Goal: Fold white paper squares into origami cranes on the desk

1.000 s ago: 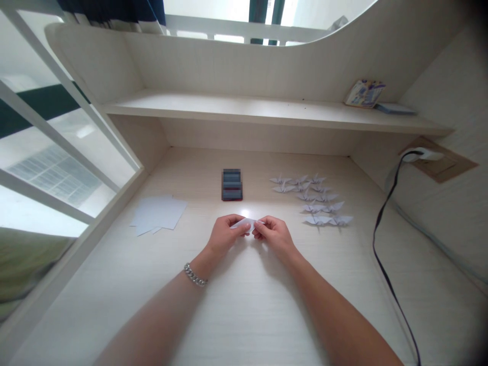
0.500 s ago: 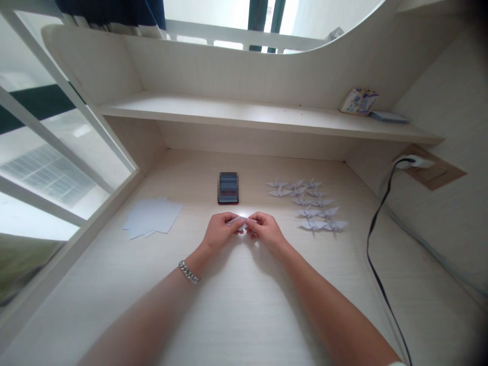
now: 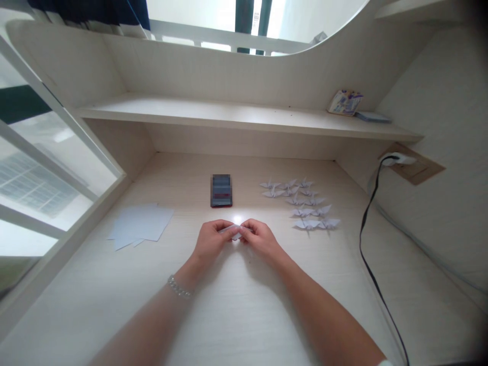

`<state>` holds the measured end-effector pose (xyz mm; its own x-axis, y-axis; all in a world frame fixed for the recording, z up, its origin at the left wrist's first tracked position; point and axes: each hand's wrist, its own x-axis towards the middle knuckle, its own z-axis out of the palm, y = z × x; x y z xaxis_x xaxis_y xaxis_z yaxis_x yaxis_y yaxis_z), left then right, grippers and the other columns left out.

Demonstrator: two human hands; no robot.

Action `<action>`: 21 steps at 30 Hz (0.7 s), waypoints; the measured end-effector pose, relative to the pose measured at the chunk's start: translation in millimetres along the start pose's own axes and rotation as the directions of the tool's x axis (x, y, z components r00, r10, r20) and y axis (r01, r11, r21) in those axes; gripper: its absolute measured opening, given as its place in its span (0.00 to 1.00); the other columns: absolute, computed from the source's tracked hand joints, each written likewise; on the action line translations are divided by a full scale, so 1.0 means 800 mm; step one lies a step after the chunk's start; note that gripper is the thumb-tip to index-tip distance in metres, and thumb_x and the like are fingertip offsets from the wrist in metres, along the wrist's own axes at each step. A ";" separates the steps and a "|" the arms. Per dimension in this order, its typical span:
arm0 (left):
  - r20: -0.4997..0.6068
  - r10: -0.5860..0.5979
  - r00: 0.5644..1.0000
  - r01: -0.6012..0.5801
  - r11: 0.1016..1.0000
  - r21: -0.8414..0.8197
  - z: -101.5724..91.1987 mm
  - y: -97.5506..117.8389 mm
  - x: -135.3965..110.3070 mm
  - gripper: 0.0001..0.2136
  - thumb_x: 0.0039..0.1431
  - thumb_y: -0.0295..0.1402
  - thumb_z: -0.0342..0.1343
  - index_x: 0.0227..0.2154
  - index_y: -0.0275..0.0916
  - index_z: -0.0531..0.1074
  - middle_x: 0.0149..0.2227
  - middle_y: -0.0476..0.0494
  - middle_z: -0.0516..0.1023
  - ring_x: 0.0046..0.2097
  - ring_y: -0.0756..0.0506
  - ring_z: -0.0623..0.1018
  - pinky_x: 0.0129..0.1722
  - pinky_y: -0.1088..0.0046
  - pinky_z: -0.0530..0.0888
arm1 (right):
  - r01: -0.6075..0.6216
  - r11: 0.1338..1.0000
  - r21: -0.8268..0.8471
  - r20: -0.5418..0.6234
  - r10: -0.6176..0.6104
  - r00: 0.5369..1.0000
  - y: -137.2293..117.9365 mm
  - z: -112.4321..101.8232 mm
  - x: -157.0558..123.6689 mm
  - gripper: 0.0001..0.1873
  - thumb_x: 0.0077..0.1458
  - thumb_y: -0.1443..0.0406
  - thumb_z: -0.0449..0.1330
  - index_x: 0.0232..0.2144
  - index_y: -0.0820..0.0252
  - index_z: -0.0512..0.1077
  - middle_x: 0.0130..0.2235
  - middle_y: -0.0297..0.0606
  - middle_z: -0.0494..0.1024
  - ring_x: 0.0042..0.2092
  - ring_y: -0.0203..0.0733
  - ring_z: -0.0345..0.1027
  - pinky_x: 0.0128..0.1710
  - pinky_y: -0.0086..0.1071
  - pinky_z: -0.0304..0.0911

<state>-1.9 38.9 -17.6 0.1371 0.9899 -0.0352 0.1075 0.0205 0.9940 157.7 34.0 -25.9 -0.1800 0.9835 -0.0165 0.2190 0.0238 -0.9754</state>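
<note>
Between my two hands is a small folded piece of white paper (image 3: 236,236), mostly covered by the fingers. My left hand (image 3: 214,238), with a silver chain bracelet at its wrist, pinches the paper's left side. On the other side my right hand (image 3: 259,237) grips it, thumb close to the left thumb. Several white folded paper cranes (image 3: 308,212) stand in rows to the right of the hands. A stack of white paper sheets (image 3: 143,223) lies on the left. Behind the hands is a phone (image 3: 221,191), its screen blurred.
The pale desk (image 3: 244,310) has a shelf (image 3: 229,111) above its back edge. A small printed packet (image 3: 345,102) and a flat bluish item (image 3: 372,117) rest on the shelf. From a wall socket (image 3: 415,162) a black cable (image 3: 362,229) runs down the right side.
The view has shifted slightly, so the desk items appear further left. Both hands stay on the folded paper, and a little more of it shows below the thumbs.
</note>
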 end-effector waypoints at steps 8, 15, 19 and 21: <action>-0.027 -0.004 1.000 0.003 0.999 -0.037 -0.007 -0.001 -0.002 0.13 0.45 0.38 0.62 0.29 0.33 0.76 0.30 0.40 0.79 0.30 0.46 0.75 0.29 0.74 0.71 | -0.037 0.996 0.081 0.019 0.035 0.999 -0.003 0.004 -0.001 0.11 0.50 0.58 0.58 0.27 0.61 0.69 0.24 0.34 0.73 0.26 0.36 0.67 0.28 0.29 0.61; 0.050 -0.026 0.998 0.029 0.998 -0.058 -0.008 0.002 -0.006 0.12 0.48 0.39 0.60 0.28 0.33 0.76 0.29 0.41 0.78 0.31 0.47 0.75 0.29 0.75 0.71 | 0.014 0.999 -0.034 0.024 -0.013 1.000 -0.007 0.001 -0.007 0.11 0.52 0.59 0.57 0.24 0.61 0.69 0.22 0.32 0.72 0.24 0.34 0.63 0.24 0.27 0.56; 0.035 -0.023 0.999 0.025 0.998 -0.063 -0.005 0.002 -0.006 0.11 0.47 0.39 0.60 0.25 0.33 0.75 0.25 0.43 0.77 0.29 0.48 0.75 0.26 0.76 0.71 | -0.005 0.997 0.076 0.093 -0.002 0.996 -0.003 0.001 -0.004 0.12 0.51 0.59 0.58 0.23 0.61 0.68 0.21 0.32 0.71 0.24 0.34 0.63 0.25 0.27 0.57; 0.028 -0.025 0.999 0.027 0.997 -0.072 -0.004 0.001 -0.006 0.12 0.47 0.39 0.60 0.25 0.33 0.76 0.26 0.43 0.77 0.29 0.48 0.74 0.26 0.76 0.71 | -0.023 0.990 0.140 0.106 0.008 0.994 0.000 0.000 -0.002 0.12 0.50 0.58 0.59 0.23 0.61 0.69 0.21 0.32 0.72 0.23 0.34 0.63 0.25 0.28 0.58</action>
<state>-5.2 34.8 -16.0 0.1617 0.9848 -0.0628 0.0398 0.0571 0.9976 157.9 32.7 -26.2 -0.2788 0.9592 -0.0476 0.0864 -0.0243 -0.9960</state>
